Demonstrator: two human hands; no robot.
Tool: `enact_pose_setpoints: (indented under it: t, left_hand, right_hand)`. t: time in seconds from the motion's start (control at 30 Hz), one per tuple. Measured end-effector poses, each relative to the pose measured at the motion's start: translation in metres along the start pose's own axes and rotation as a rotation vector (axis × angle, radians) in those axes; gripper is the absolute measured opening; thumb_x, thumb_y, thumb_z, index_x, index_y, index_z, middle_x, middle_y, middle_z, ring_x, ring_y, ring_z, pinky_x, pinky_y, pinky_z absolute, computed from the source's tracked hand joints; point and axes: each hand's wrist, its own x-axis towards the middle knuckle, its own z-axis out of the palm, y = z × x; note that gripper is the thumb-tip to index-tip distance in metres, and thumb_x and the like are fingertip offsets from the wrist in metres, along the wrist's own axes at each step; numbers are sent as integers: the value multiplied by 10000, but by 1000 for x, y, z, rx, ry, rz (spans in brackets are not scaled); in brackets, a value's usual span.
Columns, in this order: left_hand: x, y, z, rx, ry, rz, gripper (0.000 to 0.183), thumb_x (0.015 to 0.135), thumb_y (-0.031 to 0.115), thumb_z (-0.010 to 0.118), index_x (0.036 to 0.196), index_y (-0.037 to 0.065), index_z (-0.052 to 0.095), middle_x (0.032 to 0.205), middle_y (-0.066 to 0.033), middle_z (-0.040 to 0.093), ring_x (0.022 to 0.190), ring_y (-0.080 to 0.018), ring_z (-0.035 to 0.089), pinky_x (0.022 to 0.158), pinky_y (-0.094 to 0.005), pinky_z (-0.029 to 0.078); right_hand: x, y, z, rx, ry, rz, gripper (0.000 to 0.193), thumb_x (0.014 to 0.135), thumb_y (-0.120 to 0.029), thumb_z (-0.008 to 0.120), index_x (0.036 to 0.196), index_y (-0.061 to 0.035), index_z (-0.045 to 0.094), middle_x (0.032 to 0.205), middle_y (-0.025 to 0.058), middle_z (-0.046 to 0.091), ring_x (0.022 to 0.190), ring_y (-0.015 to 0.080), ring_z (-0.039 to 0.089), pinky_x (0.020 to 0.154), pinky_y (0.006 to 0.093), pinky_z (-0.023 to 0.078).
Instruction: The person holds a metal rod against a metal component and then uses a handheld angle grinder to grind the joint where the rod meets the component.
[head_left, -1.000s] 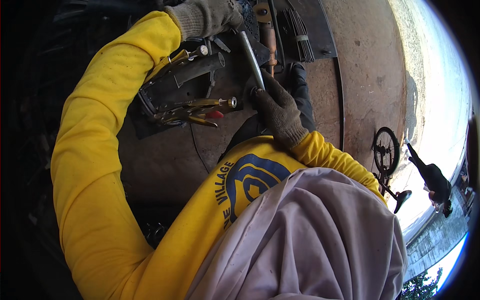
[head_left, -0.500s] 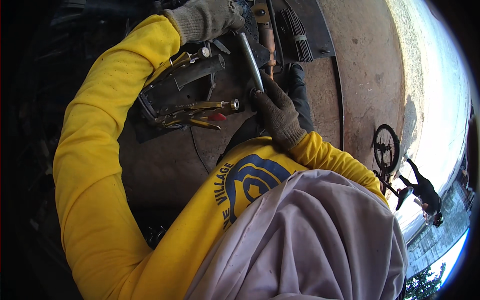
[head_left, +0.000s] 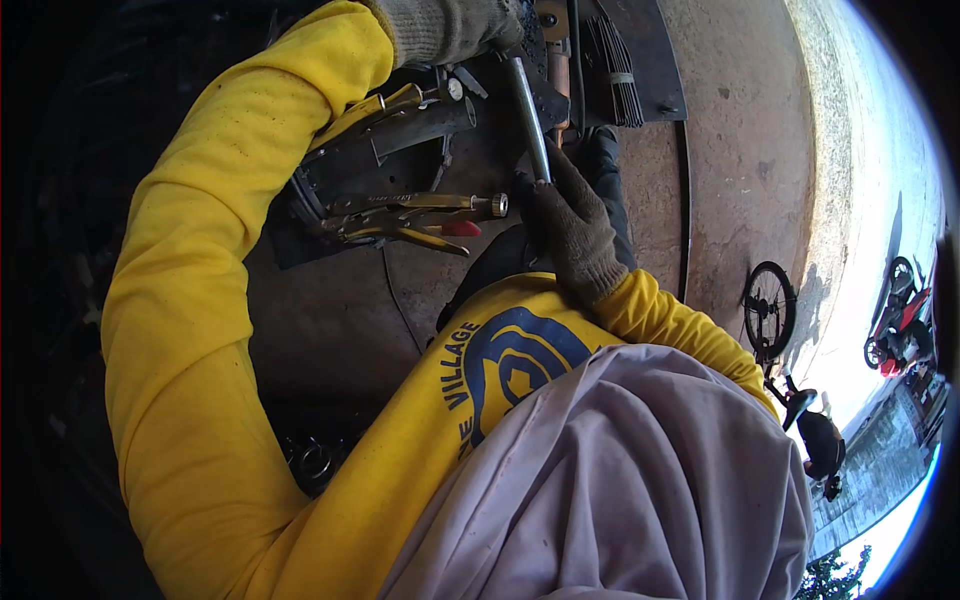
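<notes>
Head view has the right hand (head_left: 577, 230) gripping the near end of the rod (head_left: 529, 120), which slants toward the left hand (head_left: 452, 30), whose hold I cannot tell; keeping the rod steady seems best.

This looks like a metalworking workshop. Locking pliers (head_left: 425, 218) sit among dark metal parts (head_left: 425, 133), a bare metal rod (head_left: 528, 115) is in the gloved right hand (head_left: 578, 225), and a banded bundle of thin strips (head_left: 611, 78) lies on a dark plate (head_left: 655, 60). The brown floor (head_left: 735, 150) is scuffed and stained. The place opens at the right onto sunlit ground (head_left: 860, 150) (washed nearly white in places), near which a bicycle (head_left: 768, 310) and a red motorbike (head_left: 897, 318) show.
</notes>
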Motion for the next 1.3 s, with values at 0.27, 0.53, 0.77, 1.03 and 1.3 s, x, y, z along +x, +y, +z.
enact_pose_setpoints:
  t: [0.27,0.53,0.77,1.03,1.3]
  left_hand:
    - [-1,5,0,20,9,11,247,916,206,613,1140,207,717,1143,-58,716,1067,-253,698,867,-400,560]
    - [1,4,1,27,25,32,255,921,204,608,1153,212,714,1159,-58,710,1088,-254,690,892,-398,552]
    - [4,5,-2,40,18,49,263,925,202,604,1164,216,711,1173,-57,705,1107,-256,682,914,-397,545]
    - [9,4,-4,71,8,72,272,929,200,599,1177,221,708,1189,-57,699,1128,-257,674,939,-396,538]
    - [10,6,-10,104,-22,114,281,934,198,593,1190,226,705,1205,-56,693,1149,-259,665,964,-394,530]
  right_hand:
    - [-1,6,5,-39,44,-26,559,1016,-209,585,1539,-101,420,858,38,632,634,75,554,555,224,470]
    - [1,9,8,-58,50,-48,547,1020,-203,571,1538,-104,424,863,30,626,658,70,556,564,213,463]
    - [0,20,14,-45,56,-108,589,1002,-224,609,1532,-66,406,968,50,623,726,90,589,583,221,494]
    - [5,32,22,14,65,-184,761,989,-262,636,1566,20,227,1408,206,486,1192,235,594,1017,362,507]
    - [9,46,22,-16,-21,-262,737,984,-283,640,1560,-24,260,1278,168,539,1151,229,609,1013,370,521]
